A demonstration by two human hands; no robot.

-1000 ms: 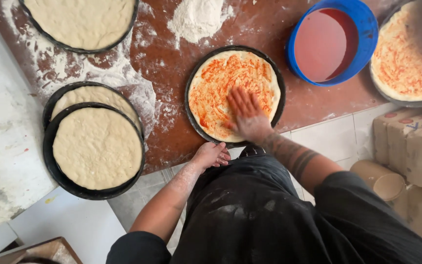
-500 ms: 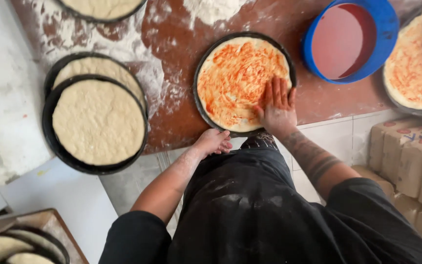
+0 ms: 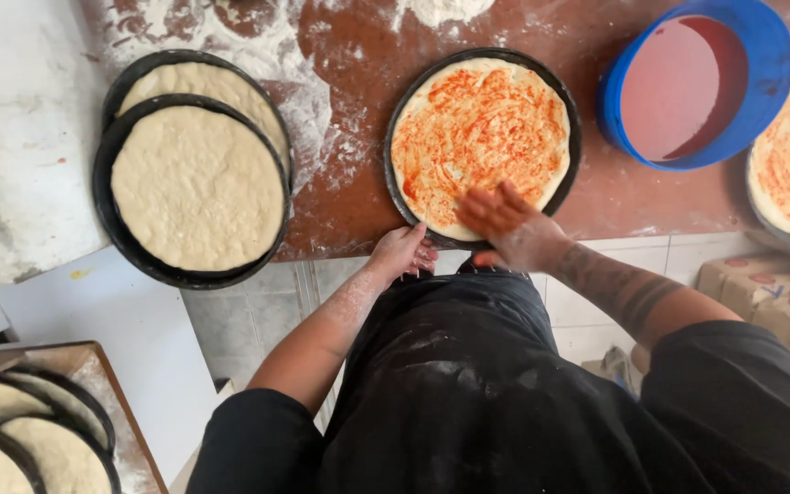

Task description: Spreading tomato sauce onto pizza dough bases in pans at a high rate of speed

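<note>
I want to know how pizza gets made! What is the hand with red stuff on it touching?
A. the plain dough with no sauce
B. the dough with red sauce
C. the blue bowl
B: the right hand lies flat on the near edge of the sauced dough in its dark pan, apart from the blue bowl.

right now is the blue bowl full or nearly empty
Partly full: red sauce covers the bottom of the blue bowl, but a wide band of bare blue wall shows above it. Depth cannot be told.

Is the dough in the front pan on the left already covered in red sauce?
No, the dough in that black pan is plain and pale; only the dough under the right hand has sauce.
</note>
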